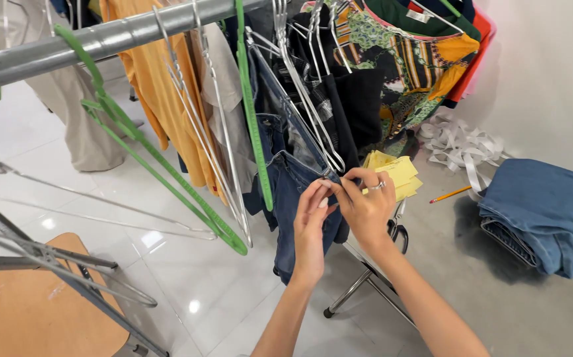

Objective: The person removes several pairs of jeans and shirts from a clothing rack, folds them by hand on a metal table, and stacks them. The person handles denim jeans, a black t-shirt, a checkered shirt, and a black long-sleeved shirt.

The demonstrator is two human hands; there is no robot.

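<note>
While both hands meet at the corner of a wire hanger [313, 125], the left hand [311, 221] and the right hand [366, 201] work together at the waistband of a pair of blue jeans [293, 192] hung on it. The fingertips of each hand are pressed together, pinching the denim edge where it meets the hanger's lower corner. The jeans hang from a grey metal rail [101, 39] that crosses the upper left, amid a green hanger [167, 172], an orange garment [161, 92] and dark and patterned clothes. Below is a glossy white tiled floor [167, 277] that mirrors ceiling lights. A wooden chair seat [29, 304] sits at the lower left. To the right, against a white wall [544, 73], a grey surface [485, 277] carries folded denim [551, 218], a pencil [450, 194], yellow paper slips [395, 173] and a heap of white tape strips [461, 145]. Black-handled scissors [399, 231] lie just behind the right wrist.
</note>
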